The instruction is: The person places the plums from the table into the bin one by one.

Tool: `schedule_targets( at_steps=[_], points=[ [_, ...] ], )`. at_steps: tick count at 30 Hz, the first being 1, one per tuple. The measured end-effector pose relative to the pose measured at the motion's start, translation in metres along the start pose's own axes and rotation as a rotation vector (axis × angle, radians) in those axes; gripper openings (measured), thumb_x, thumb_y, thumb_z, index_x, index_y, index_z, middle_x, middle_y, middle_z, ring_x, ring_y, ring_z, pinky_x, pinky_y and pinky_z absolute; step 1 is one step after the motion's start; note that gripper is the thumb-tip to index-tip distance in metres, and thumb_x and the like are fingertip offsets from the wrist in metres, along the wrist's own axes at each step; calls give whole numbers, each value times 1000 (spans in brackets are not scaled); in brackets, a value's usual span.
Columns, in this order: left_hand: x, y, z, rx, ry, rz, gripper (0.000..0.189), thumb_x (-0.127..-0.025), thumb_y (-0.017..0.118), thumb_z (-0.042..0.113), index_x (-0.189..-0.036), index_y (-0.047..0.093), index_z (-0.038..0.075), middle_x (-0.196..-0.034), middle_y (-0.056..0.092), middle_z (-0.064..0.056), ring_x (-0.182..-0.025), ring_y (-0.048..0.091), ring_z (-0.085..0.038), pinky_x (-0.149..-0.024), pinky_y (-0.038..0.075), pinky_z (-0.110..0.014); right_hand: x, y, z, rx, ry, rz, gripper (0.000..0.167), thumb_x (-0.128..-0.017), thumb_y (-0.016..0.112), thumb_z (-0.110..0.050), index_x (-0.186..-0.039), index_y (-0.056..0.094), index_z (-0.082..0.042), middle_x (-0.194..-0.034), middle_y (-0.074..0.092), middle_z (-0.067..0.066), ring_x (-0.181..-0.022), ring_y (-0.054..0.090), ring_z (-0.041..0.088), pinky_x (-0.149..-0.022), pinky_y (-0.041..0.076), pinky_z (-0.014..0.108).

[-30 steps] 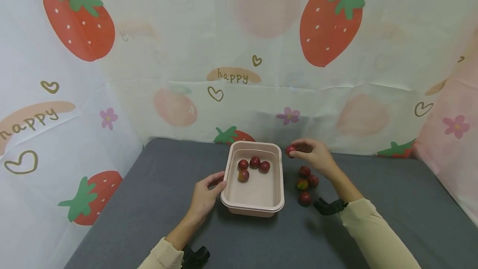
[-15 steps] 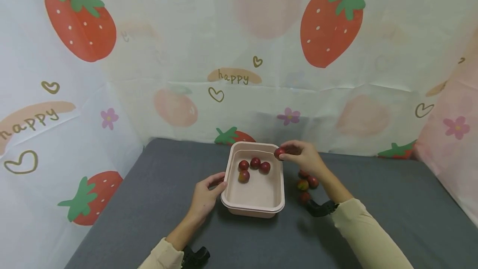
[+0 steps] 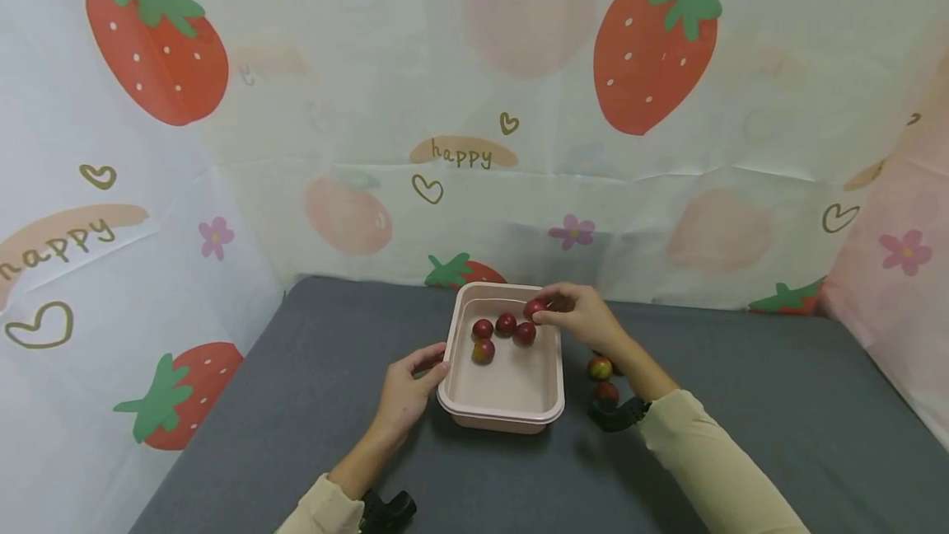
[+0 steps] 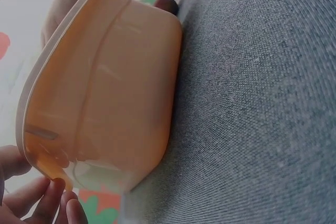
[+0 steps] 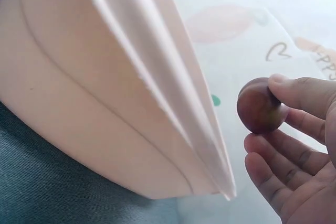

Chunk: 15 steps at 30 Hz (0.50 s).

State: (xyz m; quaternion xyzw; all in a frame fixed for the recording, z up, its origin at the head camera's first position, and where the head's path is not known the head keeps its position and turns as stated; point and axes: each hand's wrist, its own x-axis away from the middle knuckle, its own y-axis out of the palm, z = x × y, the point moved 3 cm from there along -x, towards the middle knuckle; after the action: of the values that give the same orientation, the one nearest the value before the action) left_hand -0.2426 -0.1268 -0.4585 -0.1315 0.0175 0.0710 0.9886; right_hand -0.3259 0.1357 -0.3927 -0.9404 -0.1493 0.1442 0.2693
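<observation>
A pale pink rectangular plastic container (image 3: 507, 386) stands on the dark grey cloth. Several dark red plums (image 3: 483, 351) lie toward its far end. My left hand (image 3: 406, 394) pinches the container's left rim, thumb and fingers on either side. Over the far right part of the container, my right hand (image 3: 582, 318) holds a plum (image 3: 533, 309) between thumb and fingertips. The right wrist view shows that plum (image 5: 260, 106) pinched above the level of the rim. Just right of the container lie more plums (image 3: 605, 392), partly hidden by the right wrist and its black strap.
Dark grey cloth (image 3: 326, 369) covers the table. A white curtain (image 3: 356, 130) printed with strawberries, hearts and flowers hangs behind the table and down its left side. Pinkish curtain (image 3: 904, 303) borders the right edge.
My right hand has carried its plum leftward, from beyond the container's right rim to over its inside. The right forearm now covers some of the loose plums. My left hand has stayed put.
</observation>
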Motion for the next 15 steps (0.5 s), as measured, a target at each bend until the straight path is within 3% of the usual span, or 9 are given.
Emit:
schedule_targets(
  at_steps=[5,15],
  points=[
    [1,0,-1,3,11,-2,34,-91,65,10,-124,65,3,-116,69,-14,-110,58,-26,-89,44,-32,-4,8,3,6,-16,-21,34,-85,75,-18,-113,68,-1,-100,71,16,-87,67,21,-77,53,31],
    [1,0,-1,2,15,-6,33,-91,65,11,-124,65,3,-116,69,-14,-109,58,-24,-87,43,-31,-10,22,7,63,-27,-66,29,-85,75,-20,-110,70,-6,-98,72,11,-86,67,17,-77,53,32]
  ],
)
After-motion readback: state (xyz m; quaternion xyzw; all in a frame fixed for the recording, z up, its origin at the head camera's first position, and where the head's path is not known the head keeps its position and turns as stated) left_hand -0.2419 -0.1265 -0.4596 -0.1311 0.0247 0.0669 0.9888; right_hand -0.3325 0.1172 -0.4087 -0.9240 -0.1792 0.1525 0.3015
